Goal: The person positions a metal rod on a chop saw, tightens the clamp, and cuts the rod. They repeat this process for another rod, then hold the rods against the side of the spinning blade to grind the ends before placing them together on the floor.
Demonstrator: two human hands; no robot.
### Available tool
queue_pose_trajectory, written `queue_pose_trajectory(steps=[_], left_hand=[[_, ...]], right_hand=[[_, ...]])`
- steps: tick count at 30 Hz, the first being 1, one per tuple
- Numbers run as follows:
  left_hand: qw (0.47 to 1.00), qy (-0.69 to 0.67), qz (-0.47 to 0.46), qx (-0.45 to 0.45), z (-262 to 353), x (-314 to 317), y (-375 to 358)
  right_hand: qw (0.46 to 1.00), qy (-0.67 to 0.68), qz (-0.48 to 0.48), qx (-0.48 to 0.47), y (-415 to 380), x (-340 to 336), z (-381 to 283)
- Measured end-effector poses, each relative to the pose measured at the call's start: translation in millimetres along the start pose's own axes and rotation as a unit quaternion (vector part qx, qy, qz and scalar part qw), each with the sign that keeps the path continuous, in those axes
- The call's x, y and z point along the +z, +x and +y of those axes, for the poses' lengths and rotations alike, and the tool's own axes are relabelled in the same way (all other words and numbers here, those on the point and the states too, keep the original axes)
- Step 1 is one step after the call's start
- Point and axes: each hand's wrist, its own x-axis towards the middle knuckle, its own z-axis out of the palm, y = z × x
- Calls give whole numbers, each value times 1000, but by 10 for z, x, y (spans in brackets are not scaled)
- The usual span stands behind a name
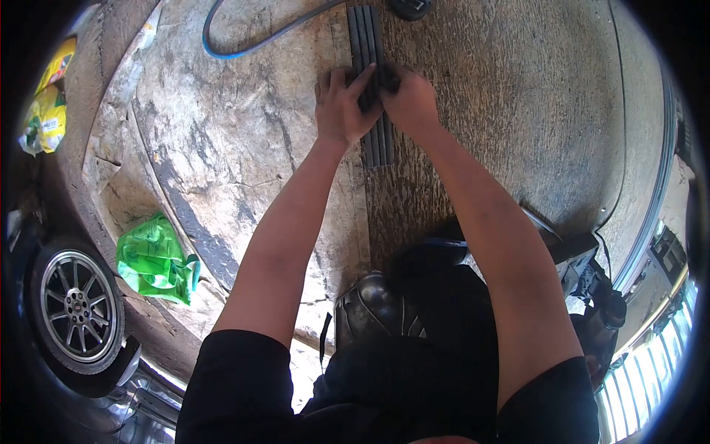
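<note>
A long, narrow black strip with lengthwise ribs lies on the worn board, running away from me. My left hand is at its left side, with index finger and thumb closed over the ribs and the other fingers bent on the board. On the right side, my right hand is closed, its fingers curled around something dark against the strip's edge. What that hand holds is mostly hidden. Both hands are close together, around the middle of the strip.
A blue-grey hose curves at the far left of the strip, and a black round object sits beyond it. A green plastic bag and a car wheel are at left. Yellow packaging lies further back. A dark metal part is near my body.
</note>
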Motion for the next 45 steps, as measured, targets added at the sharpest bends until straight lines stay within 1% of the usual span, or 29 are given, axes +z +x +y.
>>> queue_pose_trajectory(steps=[4, 5, 7, 10, 14, 16, 24, 35, 37, 38, 40, 41, 43, 44, 45], left_hand=[[1000, 12, 1, 3, -4, 0, -6], [1000, -2, -3, -2, -8, 5, -9], [1000, -16, -8, -7, -21, 18, -5], [1000, -2, -5, 8, -50, 35, -8], [1000, 12, 3, 17, -48, 30, 0], [1000, 8, 1, 15, -40, 21, -3], [1000, 0, -7, -5, -21, 14, 0], [1000, -4, 14, 17, -43, 19, -9], [1000, 2, 13, 24, -33, 2, 3], [1000, 10, 13, 17, -39, 22, -7], [1000, 15, 15, 20, -24, 51, -4], [999, 28, 29, 30, -16, 53, 5], [997, 33, 42, 55, 14, 35, -7], [998, 29, 30, 43, 27, 29, 10], [999, 23, 17, 33, 52, 35, 33]], right_hand=[[1000, 2, 15, -6, -2, 24, 24], [1000, 2, 14, -5, 0, 20, 17], [999, 20, 7, 39, 13, 11, 7], [998, 41, -8, 39, 16, 2, 25], [998, 28, -9, 47, 10, -16, -18], [1000, 16, 19, 14, 20, 40, 61], [999, 24, 12, 24, 7, 19, 21], [1000, -13, 11, 8, -16, -25, -15], [987, -81, -123, 62, 40, -172, -30], [988, -82, -118, 63, 70, -327, -81], [944, -225, -241, 15, 136, -741, -205], [946, -226, -231, 21, 149, -920, -186], [927, -279, -247, -30, 116, -1315, -99], [930, -284, -234, -22, 33, -1523, -56], [952, -241, -186, -17, -79, -1737, 5]])
